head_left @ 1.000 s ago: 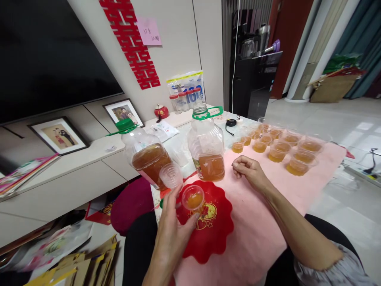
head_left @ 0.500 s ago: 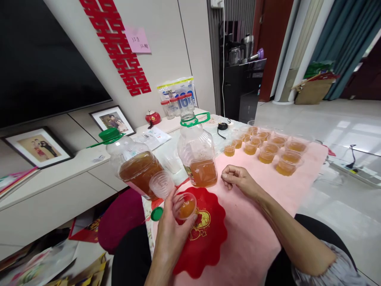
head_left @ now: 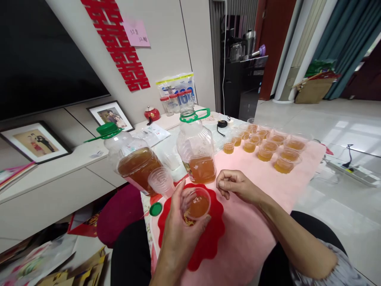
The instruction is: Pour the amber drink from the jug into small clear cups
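Left fingers grasp the cup, held between them; right fingers curl loosely inward, near it.

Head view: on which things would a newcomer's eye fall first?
Probably the left hand, holding a cup of amber liquid over a scalloped red dish. Two big jugs stand behind, with more such cups to their right. On the wall, a red paper strip stands out.
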The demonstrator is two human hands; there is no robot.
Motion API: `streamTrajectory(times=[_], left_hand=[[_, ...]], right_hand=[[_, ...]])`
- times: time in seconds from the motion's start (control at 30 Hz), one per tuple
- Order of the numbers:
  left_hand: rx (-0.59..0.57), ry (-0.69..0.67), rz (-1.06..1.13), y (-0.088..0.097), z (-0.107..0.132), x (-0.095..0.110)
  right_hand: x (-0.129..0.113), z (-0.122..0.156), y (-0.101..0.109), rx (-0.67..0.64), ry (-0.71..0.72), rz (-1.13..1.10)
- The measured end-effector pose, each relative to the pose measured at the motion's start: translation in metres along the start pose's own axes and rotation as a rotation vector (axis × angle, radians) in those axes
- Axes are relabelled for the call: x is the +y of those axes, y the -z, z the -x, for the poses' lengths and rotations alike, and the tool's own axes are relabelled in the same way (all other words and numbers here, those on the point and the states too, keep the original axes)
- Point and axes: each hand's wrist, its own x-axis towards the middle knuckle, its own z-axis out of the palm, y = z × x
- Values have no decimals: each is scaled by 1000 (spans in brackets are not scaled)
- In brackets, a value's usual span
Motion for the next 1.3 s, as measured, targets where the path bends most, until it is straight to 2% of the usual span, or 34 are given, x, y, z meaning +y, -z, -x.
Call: streamTrajectory(times=[0.23, 0.57, 0.83, 1.0, 1.17, 1.3], left_hand=[[-72, -32, -61, -14, 2, 5], [-94, -94, -154, -15, -3, -11], [-54, -64, -82, -27, 1, -2], [-117, -72, -77, -28, -5, -6], [33, -63, -73, -31, -1, -3], [62, -64, -119, -30, 5, -5]], right_hand=[[-3, 5, -7, -122, -64, -76], [-2, 6, -1, -156, -165, -119], [-3, 8, -3, -110, -187, -183], [-3, 9, 1, -72, -183, -184], [-6, 15, 20, 27, -163, -166], [-12, 20, 41, 174, -118, -164]])
